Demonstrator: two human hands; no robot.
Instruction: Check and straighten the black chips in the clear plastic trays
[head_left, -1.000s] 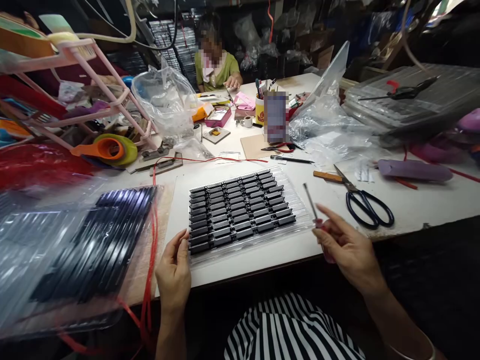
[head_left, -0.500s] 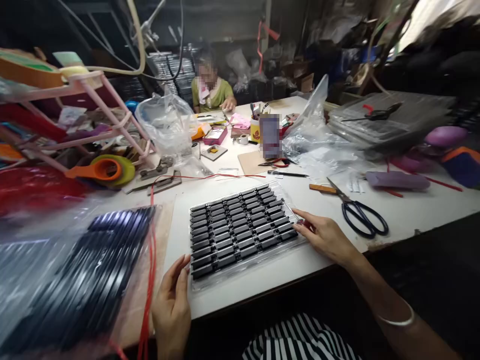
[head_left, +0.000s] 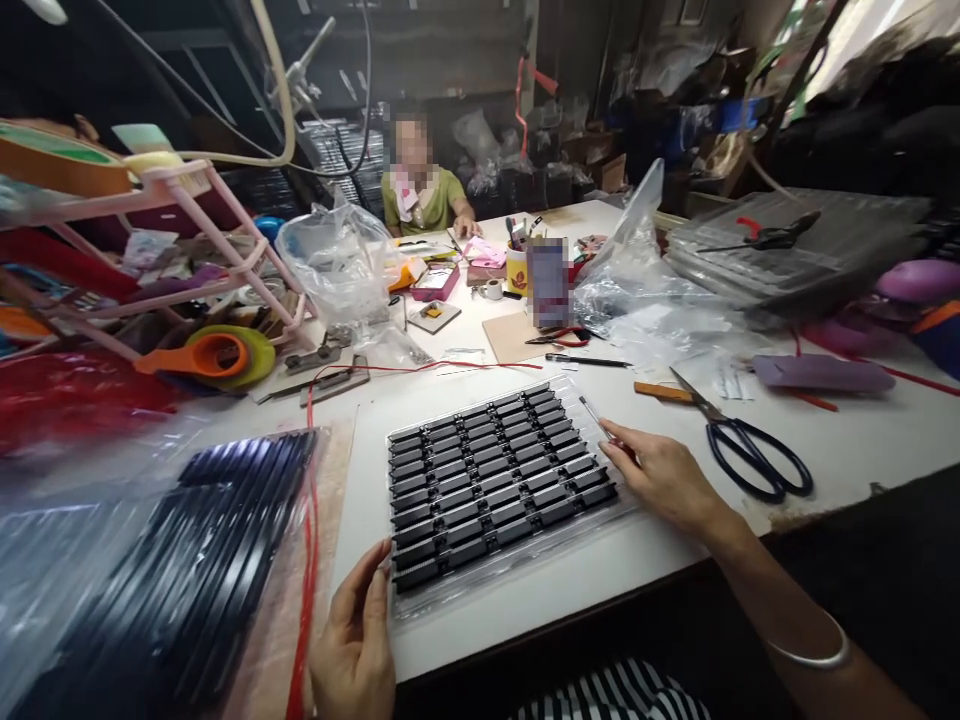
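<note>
A clear plastic tray [head_left: 517,553] lies on the white table in front of me, filled with rows of small black ribbed parts [head_left: 480,470]. My left hand [head_left: 356,630] is at the tray's near left edge, thumb and fingers closed on its rim. Beside the tray's right edge is my right hand [head_left: 664,480], pinching a thin metal tool [head_left: 590,411]. The slender shaft points away from me, up along the tray's right side; its handle is mostly hidden by my fingers, so its exact kind is unclear.
Scissors [head_left: 750,445] lie to the right. At left are bundled black strips [head_left: 202,540] in plastic, a red cord [head_left: 307,560] and a pink rack [head_left: 225,230]. Pliers [head_left: 562,338], a pen [head_left: 589,360] and plastic bags [head_left: 652,300] lie farther back. A person [head_left: 424,195] sits across the table.
My view has shifted, so the tray and table appear lower and slightly farther right. My left hand stays at the tray's edge; my right hand keeps the tool by its right side.
</note>
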